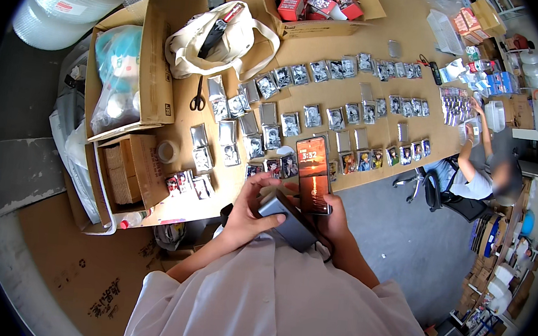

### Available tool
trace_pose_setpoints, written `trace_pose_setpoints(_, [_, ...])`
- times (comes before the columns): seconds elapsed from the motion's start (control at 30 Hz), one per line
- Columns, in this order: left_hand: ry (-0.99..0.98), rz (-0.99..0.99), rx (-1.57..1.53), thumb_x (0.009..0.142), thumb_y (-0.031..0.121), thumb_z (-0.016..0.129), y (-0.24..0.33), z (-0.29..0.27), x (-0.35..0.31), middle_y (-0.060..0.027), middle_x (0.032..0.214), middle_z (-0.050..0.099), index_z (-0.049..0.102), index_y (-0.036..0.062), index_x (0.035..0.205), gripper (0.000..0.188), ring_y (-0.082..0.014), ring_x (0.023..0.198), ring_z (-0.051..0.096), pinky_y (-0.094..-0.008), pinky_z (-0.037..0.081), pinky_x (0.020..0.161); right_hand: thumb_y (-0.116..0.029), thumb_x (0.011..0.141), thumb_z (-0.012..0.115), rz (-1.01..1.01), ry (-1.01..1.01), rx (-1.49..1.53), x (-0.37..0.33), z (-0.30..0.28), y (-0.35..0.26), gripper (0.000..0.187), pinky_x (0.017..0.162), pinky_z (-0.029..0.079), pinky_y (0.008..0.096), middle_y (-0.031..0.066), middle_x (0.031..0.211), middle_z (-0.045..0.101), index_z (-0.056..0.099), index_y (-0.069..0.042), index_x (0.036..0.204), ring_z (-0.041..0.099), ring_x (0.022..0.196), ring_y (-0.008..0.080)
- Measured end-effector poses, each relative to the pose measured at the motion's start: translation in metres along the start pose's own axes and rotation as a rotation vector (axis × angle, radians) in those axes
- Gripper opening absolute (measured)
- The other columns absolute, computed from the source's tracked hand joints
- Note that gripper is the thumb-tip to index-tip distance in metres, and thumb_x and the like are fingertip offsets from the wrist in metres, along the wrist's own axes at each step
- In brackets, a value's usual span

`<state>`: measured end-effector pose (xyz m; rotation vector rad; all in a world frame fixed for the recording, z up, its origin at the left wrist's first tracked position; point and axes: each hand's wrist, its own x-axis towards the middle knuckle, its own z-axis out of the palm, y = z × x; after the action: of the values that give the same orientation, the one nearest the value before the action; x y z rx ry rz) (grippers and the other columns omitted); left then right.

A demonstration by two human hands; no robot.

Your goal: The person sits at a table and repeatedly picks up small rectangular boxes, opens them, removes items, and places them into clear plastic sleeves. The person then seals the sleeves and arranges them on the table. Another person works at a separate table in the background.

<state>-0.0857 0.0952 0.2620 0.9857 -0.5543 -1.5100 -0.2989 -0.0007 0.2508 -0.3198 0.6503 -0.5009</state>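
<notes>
Brown worktable (pixel 414 46) fills the station before the wearer. At its left, an open cardboard box (pixel 158 62) contains a bagged plush doll with turquoise hair (pixel 118 52); a cream tote bag (pixel 184 45) slumps alongside. Near the table edge, left hand (pixel 254 215) grasps a dark grey power bank (pixel 292 226), thumb across its face; right hand (pixel 336 220) grips a lit smartphone (pixel 315 178) beside it. Smallest items noted: glossy picture packs (pixel 312 115), in rows across the tabletop.

A phone (pixel 313 179), screen lit orange, is held beside a slanting dark-grey block (pixel 294 226).
</notes>
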Motion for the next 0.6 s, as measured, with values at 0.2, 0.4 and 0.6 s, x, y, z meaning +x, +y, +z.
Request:
trace_pose_setpoints(0.2, [0.265,-0.120,-0.290,0.090,0.000,0.078,0.013,0.003,0.018,-0.0122,0.141,0.061,0.038,0.0111,0.156,0.078,-0.0233,0.130,0.061,-0.0400,0.050,0.112,-0.039,0.093,0.059,-0.025,-0.123,-0.001,0.009,0.007,-0.024,0.085,0.114,0.048,0.0559,0.0233,0.168,0.041,0.029,-0.011,0.168,0.051,0.147,0.0437])
trace_pose_setpoints(0.4, [0.350,-0.013,-0.286,0.096,0.003,0.076,0.011,0.000,0.043,-0.0115,0.131,0.068,0.041,0.0102,0.154,0.068,-0.0235,0.120,0.068,-0.0401,0.055,0.107,-0.022,0.093,0.062,-0.147,-0.120,-0.139,0.026,0.009,-0.035,0.088,0.114,0.048,0.0561,0.0245,0.162,0.045,0.021,-0.013,0.169,0.052,0.146,0.0408])
trace_pose_setpoints(0.6, [0.311,-0.012,-0.248,0.095,0.005,0.081,-0.003,0.002,0.069,-0.0108,0.144,0.057,0.042,0.0102,0.154,0.071,-0.0232,0.136,0.054,-0.0401,0.043,0.118,-0.008,0.092,0.066,-0.371,-0.057,-0.887,0.039,0.015,-0.035,0.083,0.124,0.032,0.0418,0.0187,0.156,0.047,0.029,-0.004,0.167,0.046,0.146,0.0288])
